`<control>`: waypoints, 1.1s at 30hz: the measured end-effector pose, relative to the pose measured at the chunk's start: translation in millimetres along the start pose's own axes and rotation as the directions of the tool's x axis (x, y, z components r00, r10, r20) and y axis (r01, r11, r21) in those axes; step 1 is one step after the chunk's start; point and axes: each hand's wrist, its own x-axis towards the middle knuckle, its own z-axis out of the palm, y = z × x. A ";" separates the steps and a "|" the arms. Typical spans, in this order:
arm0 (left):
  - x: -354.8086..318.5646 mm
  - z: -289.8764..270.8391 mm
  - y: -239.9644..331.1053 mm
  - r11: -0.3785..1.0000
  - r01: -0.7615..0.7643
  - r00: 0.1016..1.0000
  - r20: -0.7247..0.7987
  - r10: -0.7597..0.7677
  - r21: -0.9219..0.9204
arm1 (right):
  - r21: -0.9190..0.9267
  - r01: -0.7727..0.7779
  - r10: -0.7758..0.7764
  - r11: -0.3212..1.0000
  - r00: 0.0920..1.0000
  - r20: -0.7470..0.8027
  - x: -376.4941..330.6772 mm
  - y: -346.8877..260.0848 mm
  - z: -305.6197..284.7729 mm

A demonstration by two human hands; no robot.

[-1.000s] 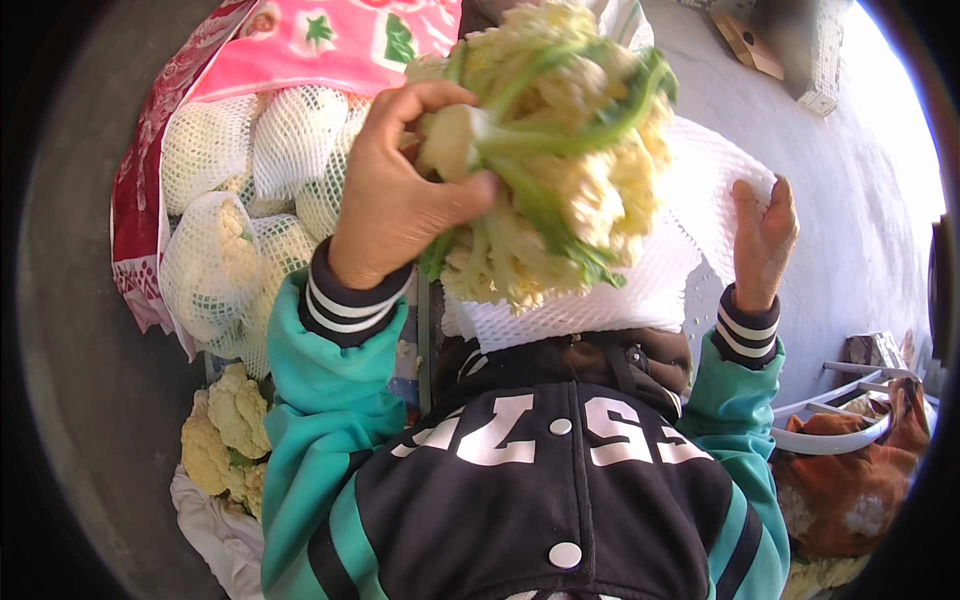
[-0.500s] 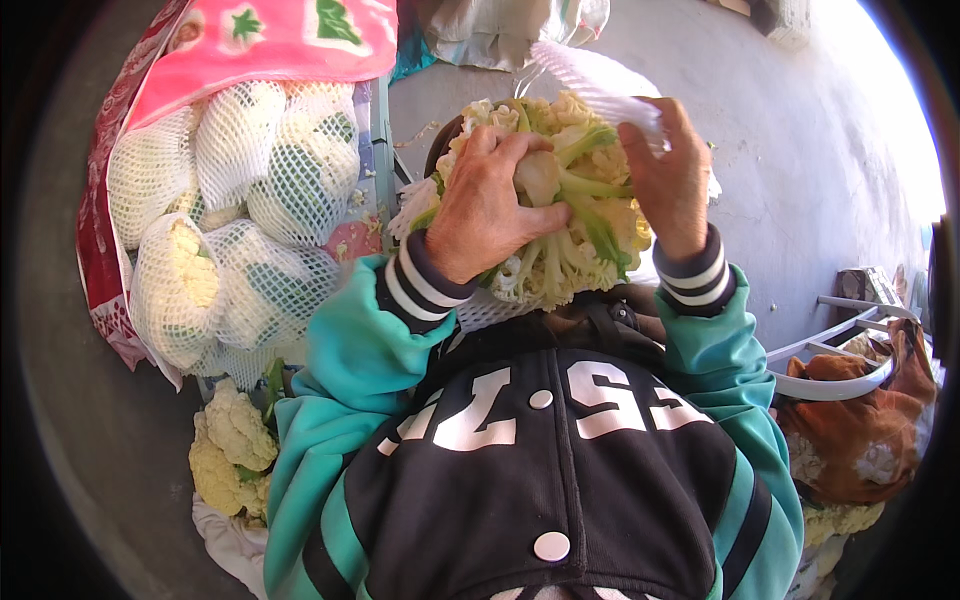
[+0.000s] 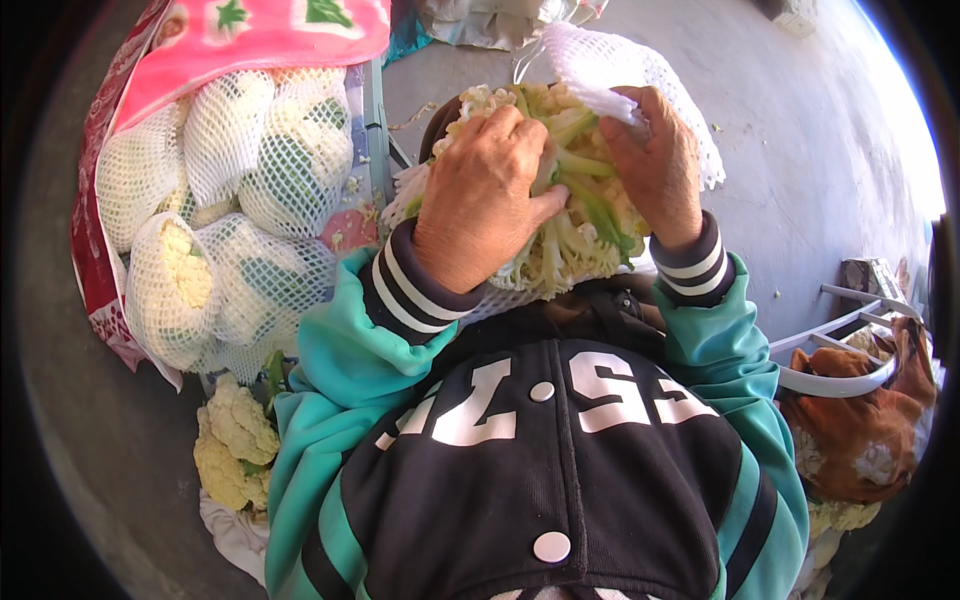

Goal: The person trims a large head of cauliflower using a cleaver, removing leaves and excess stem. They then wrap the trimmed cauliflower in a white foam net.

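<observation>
On my lap a large cauliflower (image 3: 585, 245) lies with its stems and green leaf stubs facing me. My left hand (image 3: 485, 190) grips its left side, the fingers curled over the top and the thumb pressed to the stems. Pinched between the thumb and fingers of my right hand (image 3: 660, 170) is a white foam net sleeve (image 3: 615, 70), at the cauliflower's upper right. The sleeve's mesh fans out beyond that hand, and more white netting shows below and left of the cauliflower. Part of the head is hidden under my left hand.
To the left, a box (image 3: 85, 255) with a dark red side holds several cauliflowers in white nets (image 3: 290, 165), partly under a pink cloth (image 3: 260, 35). Bare cauliflowers (image 3: 235, 440) sit below it. A grey metal frame (image 3: 840, 385) and brown cloth (image 3: 860, 435) stand at right.
The sleeve in my right hand has opened out, its mesh now spreading down to the right. My left hand has shifted slightly on the cauliflower, and the whole view has moved a little.
</observation>
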 end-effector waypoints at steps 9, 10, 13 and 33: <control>1.0 0.0 -11.6 0.983 -0.149 0.986 -0.056 0.155 0.106 | -0.015 0.046 -0.046 0.999 0.999 0.018 -2.7 2.6 1.1; 3.4 -6.6 -25.4 0.988 -0.115 0.986 -0.129 0.102 -0.103 | -0.007 0.045 -0.045 0.999 0.999 0.017 -3.3 2.6 0.1; -5.0 -26.7 -58.7 0.991 0.108 0.961 -0.264 -0.085 0.074 | -0.001 0.058 -0.058 0.998 0.998 0.008 -3.1 3.0 -2.6; -21.0 -24.9 -39.9 0.984 0.164 0.971 -0.166 -0.174 -0.075 | -0.011 0.055 -0.055 0.998 0.998 -0.012 -5.5 -0.7 -1.1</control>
